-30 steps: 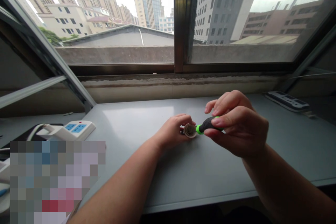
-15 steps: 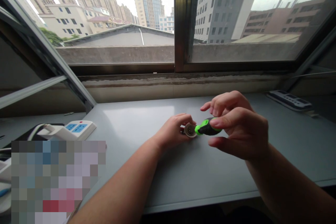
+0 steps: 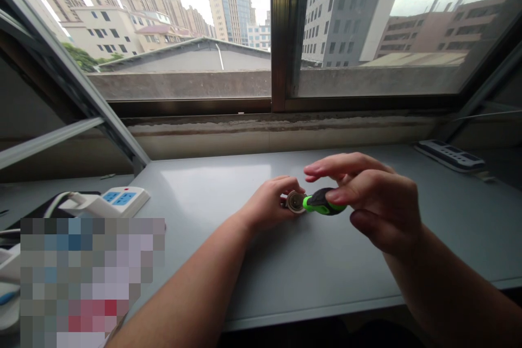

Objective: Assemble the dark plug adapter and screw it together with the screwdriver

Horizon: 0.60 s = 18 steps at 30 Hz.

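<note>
Fingers of my left hand (image 3: 269, 199) are wrapped round a small round, hollow object (image 3: 294, 202), its open end facing me. A screwdriver with a black and green handle (image 3: 324, 202) points at that opening; its shaft is hidden from view. My right hand (image 3: 377, 201) touches the handle's rear end with a fingertip, while its thumb and other fingers are spread apart around it. Both hands are above the grey table (image 3: 322, 277), near its middle.
On the left are a white power strip (image 3: 128, 201) with blue sockets, plugs and cables, beside a pixelated area. A dark and white device (image 3: 448, 156) lies at the back right. Metal frame bars (image 3: 77, 76) and a window stand behind.
The fingers of my right hand have shifted round the handle, with the thumb drawn back from it. The handle has turned, showing its green part lower. My left hand has stayed in place.
</note>
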Available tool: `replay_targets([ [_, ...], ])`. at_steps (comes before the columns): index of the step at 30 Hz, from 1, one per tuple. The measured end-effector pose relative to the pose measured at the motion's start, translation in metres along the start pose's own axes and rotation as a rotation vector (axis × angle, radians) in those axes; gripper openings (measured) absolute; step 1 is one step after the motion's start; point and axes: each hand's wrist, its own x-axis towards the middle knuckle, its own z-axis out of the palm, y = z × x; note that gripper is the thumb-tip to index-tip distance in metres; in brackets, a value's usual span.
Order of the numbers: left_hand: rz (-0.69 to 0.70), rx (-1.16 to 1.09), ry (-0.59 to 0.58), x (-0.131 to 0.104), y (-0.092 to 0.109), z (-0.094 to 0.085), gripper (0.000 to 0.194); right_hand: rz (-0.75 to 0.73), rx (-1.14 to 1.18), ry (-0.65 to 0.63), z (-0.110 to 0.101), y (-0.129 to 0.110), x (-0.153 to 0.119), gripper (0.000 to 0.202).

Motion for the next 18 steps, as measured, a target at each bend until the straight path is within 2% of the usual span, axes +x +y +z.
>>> replay_targets([
  [3,0.013,0.02,0.011,0.0002,-0.0011,0.0008,0.022,-0.001,0.044,-0.021,0.0044,-0.0018,0.0002,0.021],
  [6,0.011,-0.005,-0.011,0.0004,-0.0005,0.0007,0.027,0.017,0.013,0.064,0.008,-0.0003,-0.001,0.024],
  [10,-0.001,-0.029,0.006,0.0003,0.0012,-0.0004,0.021,0.023,-0.025,0.141,0.006,0.0027,-0.0037,0.027],
  [14,-0.009,-0.024,0.018,0.0009,0.0017,-0.0005,0.02,0.072,0.028,0.057,0.0036,0.0003,-0.0046,0.015],
  [18,-0.012,0.025,0.025,0.0018,0.0033,-0.0003,0.02,0.057,0.084,0.003,0.0069,-0.0017,-0.0038,0.022],
])
